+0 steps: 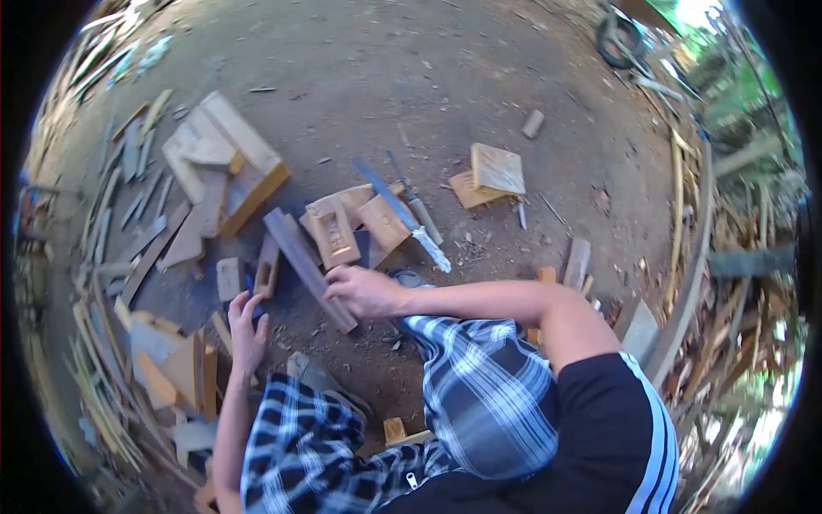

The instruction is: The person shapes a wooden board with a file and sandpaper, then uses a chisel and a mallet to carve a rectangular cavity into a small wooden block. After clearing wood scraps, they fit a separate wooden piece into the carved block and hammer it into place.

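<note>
My right hand (366,293) grips a long dark wooden strip (295,253) near its lower end, and the strip slants up to the left. My left hand (247,336) is open, its fingers apart and curved, holding nothing. Just above its fingertips lie a small pale wood block (229,279) and a brown block with a slot (267,272). Beyond the strip are a hollowed wood block (334,237) and another wood block (384,222). A long blue-grey blade (382,190) with a white-wrapped handle (432,249) leans across them.
Large joined boards (248,193) lie at the upper left. A square wood piece (497,170) sits on the dirt ground (360,77) at the right. Scrap boards (175,364) are heaped at the lower left. Sticks line both sides, and a wheel (618,41) stands at the upper right.
</note>
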Demonstrator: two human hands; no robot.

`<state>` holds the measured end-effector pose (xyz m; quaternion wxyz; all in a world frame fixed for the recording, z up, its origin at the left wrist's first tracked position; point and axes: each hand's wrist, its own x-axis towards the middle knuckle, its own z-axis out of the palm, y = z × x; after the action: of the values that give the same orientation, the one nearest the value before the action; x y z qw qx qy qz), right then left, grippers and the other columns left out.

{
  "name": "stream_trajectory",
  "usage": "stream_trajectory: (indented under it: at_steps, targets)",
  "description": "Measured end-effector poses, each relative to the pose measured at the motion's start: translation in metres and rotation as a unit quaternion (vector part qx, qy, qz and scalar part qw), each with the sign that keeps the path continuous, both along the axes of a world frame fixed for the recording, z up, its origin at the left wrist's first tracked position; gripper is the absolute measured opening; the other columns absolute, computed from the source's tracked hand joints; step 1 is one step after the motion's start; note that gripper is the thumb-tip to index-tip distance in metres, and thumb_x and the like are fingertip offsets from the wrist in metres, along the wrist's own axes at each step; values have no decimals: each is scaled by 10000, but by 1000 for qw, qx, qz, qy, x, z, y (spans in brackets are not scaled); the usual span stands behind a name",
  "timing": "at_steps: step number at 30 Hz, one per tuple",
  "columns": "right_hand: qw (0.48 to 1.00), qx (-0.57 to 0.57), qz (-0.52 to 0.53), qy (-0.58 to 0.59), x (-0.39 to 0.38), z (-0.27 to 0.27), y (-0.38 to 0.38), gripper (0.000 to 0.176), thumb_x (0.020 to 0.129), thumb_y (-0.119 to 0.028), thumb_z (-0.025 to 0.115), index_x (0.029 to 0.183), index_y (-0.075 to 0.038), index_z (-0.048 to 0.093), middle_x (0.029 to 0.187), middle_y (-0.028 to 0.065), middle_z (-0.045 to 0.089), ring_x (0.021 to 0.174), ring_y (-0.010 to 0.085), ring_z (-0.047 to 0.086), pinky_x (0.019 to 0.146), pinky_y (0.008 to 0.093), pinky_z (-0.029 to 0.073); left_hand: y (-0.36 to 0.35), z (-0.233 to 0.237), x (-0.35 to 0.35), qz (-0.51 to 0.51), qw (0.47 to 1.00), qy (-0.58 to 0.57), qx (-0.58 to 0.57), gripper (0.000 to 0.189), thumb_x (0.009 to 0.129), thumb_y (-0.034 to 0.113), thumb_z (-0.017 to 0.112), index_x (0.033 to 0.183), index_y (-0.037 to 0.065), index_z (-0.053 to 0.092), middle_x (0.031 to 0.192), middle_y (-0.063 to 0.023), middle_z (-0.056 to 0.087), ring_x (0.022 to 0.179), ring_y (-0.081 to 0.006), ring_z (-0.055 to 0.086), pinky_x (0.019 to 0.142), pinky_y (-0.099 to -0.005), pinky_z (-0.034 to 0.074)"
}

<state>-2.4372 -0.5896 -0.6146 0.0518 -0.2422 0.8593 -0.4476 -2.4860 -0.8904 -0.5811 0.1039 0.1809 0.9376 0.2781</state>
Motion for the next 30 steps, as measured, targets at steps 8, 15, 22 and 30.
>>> stream_trajectory:
  at_steps: [8,15,22,30]
  targets:
    - [888,118,-444,34,59,-19,92,530,813,-171,625,1317,-115,469,1303,176,445,1231,360,422,1037,431,344,-20,155,18,-117,980,25,-159,432,778,38,611,1207,65,566,1281,-187,456,1198,-364,450,1023,-426,394]
    - [933,78,-351,-11,33,-109,103,450,826,-206,639,1225,-48,503,1106,197,548,1075,341,527,932,416,418,6,186,14,-213,926,-15,-311,410,803,127,617,1209,84,574,1222,-173,515,1185,-345,475,1001,-405,411]
    - [931,74,-355,-32,52,-68,149,390,846,-219,616,1178,-38,520,1050,193,561,1007,351,543,893,413,433,87,71,48,-110,977,-74,-168,515,821,184,625,1313,81,510,1231,-172,525,1166,-344,507,985,-406,440]
    - [955,93,-280,-17,26,18,122,308,898,-246,583,1102,-24,518,965,190,550,912,344,551,800,428,431,148,-90,88,278,959,-56,21,822,795,268,701,1431,7,252,1275,-240,407,1128,-421,470,973,-473,418]
